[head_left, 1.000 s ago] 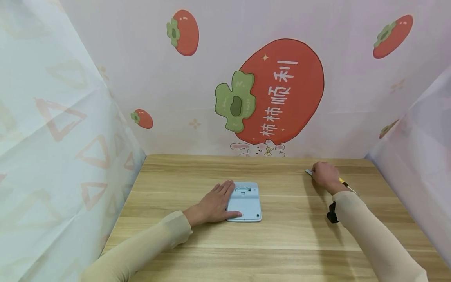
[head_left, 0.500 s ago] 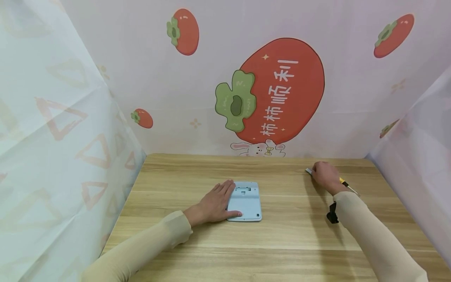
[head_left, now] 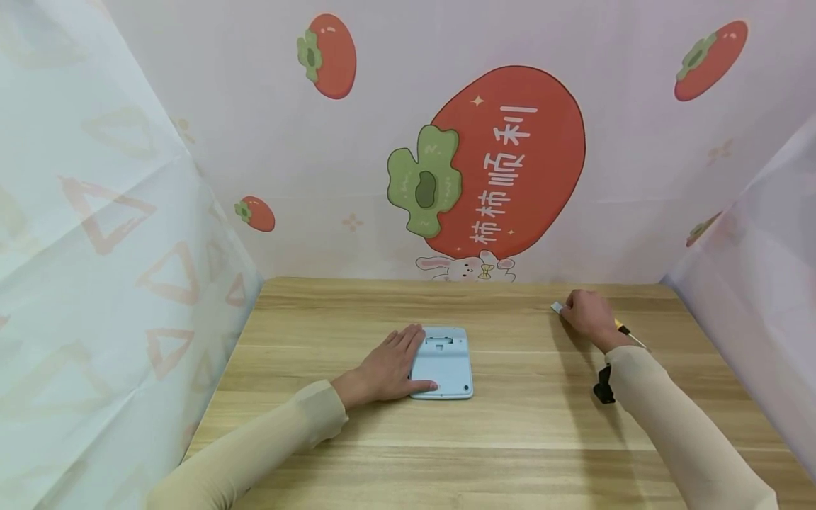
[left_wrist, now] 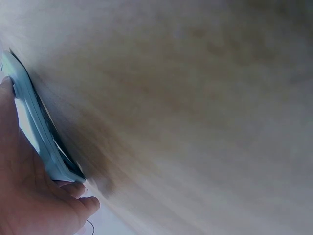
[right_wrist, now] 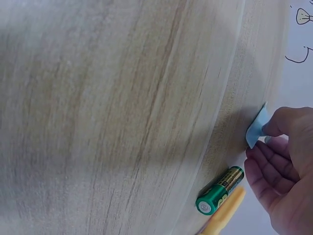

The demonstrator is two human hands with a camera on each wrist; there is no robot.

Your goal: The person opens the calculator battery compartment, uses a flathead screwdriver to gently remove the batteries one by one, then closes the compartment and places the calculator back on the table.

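Note:
A light blue device (head_left: 446, 372), which looks like a calculator, lies back side up with its battery recess uncovered. My left hand (head_left: 390, 370) rests along its left side, fingers straight, with the thumb across the near part of the back. The device's edge (left_wrist: 36, 117) shows under that hand in the left wrist view. Off to the right, my right hand (head_left: 589, 315) pinches a small light blue battery cover (right_wrist: 257, 128) between thumb and fingers, close over the table. Beneath this hand lie a green battery (right_wrist: 220, 191) and a yellow-handled screwdriver (head_left: 637, 343), partly hidden in the head view.
The wood-grain table (head_left: 510, 446) ends at a back wall sheet (head_left: 357, 163) printed with persimmons. Pale sheets also hang at left and right. A black wrist camera (head_left: 603, 388) sits at the right cuff.

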